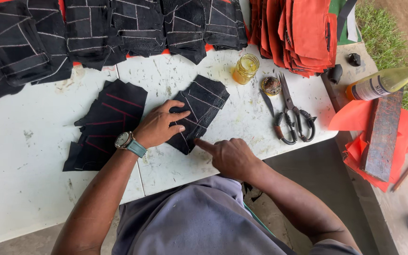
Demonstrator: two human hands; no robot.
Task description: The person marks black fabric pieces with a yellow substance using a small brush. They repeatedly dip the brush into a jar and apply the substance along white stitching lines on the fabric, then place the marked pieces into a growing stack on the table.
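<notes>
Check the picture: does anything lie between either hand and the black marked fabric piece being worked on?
Nothing visible does. The left hand rests flat on the black fabric piece, and the right hand touches its lower edge with a fingertip.

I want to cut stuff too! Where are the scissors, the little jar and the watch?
Scissors (290, 113): head view, on the blades just above the handles.
Jar (245, 69): head view, on its yellow glass side.
Watch (123, 140): head view, on its round face, at the left wrist.
</notes>
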